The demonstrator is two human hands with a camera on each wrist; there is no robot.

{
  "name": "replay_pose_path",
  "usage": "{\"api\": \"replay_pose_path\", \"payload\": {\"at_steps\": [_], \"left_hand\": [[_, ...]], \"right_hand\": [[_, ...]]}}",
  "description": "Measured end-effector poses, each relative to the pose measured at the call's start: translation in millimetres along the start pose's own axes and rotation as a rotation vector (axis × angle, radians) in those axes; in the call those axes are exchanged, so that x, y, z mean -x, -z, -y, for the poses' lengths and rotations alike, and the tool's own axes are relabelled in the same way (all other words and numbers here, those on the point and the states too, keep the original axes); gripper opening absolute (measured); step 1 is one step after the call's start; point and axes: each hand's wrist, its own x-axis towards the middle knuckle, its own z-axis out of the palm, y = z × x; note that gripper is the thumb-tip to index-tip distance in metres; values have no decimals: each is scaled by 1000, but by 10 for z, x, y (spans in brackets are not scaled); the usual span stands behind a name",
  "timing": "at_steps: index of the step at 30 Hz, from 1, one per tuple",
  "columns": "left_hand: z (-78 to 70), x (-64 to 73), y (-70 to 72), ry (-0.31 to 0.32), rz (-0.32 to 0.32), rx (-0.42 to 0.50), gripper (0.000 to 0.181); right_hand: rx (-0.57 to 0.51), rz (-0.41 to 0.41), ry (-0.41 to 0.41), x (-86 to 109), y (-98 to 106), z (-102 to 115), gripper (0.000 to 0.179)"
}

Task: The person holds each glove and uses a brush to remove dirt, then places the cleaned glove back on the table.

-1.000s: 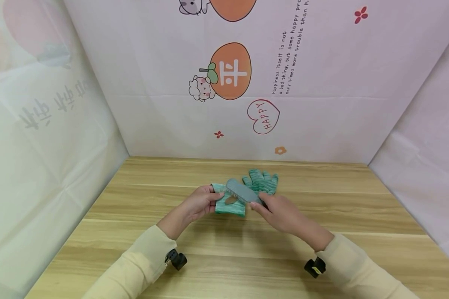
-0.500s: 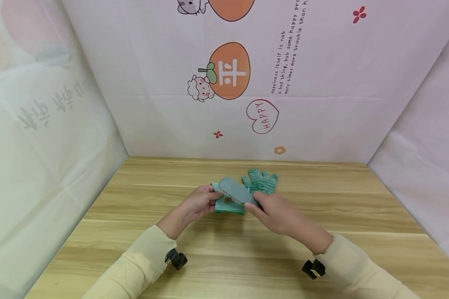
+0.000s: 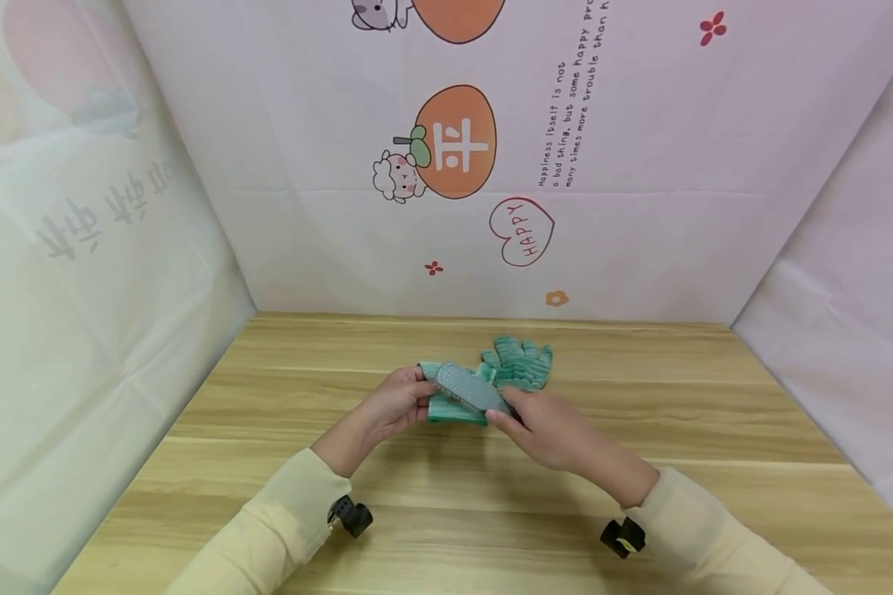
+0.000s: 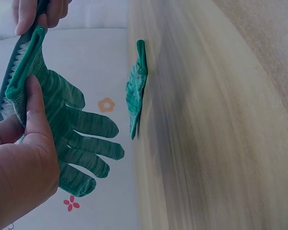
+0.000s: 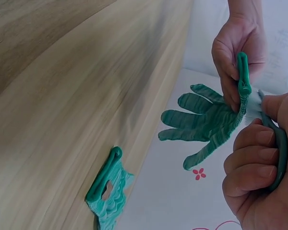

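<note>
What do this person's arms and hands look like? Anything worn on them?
The left hand and right hand are bare. The pale cream sleeves each have a small black device near the end; the right device has a yellow mark.

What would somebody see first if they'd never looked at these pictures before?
Probably the green glove pinched in the left hand above the middle of the table, with a gray brush held over it in the right hand. A second green glove lies on the table just behind them. Then the big orange fruit picture on the back wall would catch their eye.
</note>
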Motion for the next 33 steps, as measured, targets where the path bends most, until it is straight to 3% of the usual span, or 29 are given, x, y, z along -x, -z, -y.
{"api": "replay_pose_path", "payload": {"at_steps": [13, 25, 33], "left_hand": [[-21, 5, 37, 20, -21, 18, 13], [-63, 25, 40, 21, -1, 35, 13], [-55, 28, 30, 17, 19, 33, 19]], "right_hand": [[-18, 15, -90, 78, 61, -97, 37], [-20, 27, -102, 118, 121, -125, 36], [-17, -12, -62, 117, 166, -101, 36]]}}
